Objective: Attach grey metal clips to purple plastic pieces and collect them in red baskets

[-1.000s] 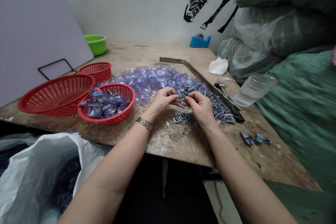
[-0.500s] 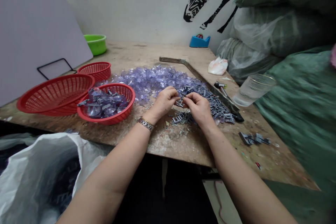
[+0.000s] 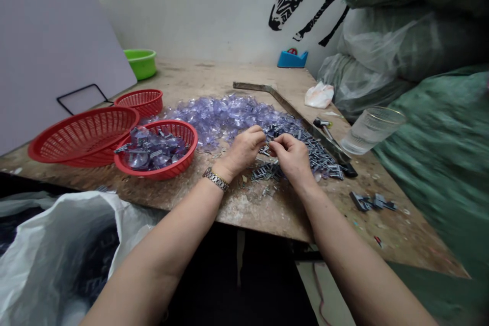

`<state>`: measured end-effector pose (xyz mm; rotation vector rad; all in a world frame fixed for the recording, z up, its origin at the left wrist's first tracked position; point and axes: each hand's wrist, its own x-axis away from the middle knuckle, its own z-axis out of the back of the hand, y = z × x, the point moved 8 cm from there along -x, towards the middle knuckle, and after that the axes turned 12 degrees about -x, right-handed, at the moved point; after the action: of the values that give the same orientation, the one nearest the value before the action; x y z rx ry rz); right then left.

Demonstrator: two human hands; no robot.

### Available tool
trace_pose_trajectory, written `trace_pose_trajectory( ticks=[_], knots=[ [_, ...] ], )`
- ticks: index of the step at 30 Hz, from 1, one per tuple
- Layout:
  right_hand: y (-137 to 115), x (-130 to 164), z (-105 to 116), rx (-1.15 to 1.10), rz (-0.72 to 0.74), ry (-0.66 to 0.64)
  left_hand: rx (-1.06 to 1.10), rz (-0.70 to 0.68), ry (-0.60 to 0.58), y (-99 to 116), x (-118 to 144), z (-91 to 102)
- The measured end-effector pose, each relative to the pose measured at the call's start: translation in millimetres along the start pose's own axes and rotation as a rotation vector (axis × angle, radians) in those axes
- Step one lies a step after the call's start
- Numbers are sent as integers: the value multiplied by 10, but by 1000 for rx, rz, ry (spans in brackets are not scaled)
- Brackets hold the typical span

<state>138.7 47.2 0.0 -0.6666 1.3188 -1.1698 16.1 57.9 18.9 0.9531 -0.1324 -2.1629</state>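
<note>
Fingertips of my left hand and my right hand nearly meet over the table, both pinched closed. Whatever sits between them is too small and covered to name. Beneath and right of them spreads a heap of small dark grey plastic pieces. Some more grey pieces lie just below the fingers. Behind my hands is a wide pile of clear purplish plastic pieces. To the left, a red basket holds clear pieces joined with grey ones.
Two more red baskets, a large one and a small one, stand at left. A bent metal bar borders the heap. A glass stands near the right edge, beside stacked green sacks. A white bag hangs front left.
The whole view has shifted slightly. My hands stay together over the grey pieces, with the left wrist turned a little and the fingers slightly rearranged.
</note>
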Motion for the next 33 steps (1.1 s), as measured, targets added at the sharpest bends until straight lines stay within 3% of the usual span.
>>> trace_pose_trajectory(
  ticks=[3,7,16,20,24,26,33],
  knots=[
    [-50,14,13,69,48,17,-20,-6,-9,30,6,-3],
    [19,-4,-4,-20,-9,-15,0,6,-11,29,3,-14],
    [193,-48,-71,-268,-120,-12,185,115,121,-78,-13,31],
    [111,-43,-59,-239,-70,-36,354,274,58,-194,12,-53],
    [-41,-27,-4,-109,59,-22,683,442,-140,-229,73,-253],
    [-92,-16,0,-41,107,-28,742,478,-211,-205,97,-300],
    [-97,-5,-37,40,138,-38,609,427,-130,-184,71,-206]
  ],
)
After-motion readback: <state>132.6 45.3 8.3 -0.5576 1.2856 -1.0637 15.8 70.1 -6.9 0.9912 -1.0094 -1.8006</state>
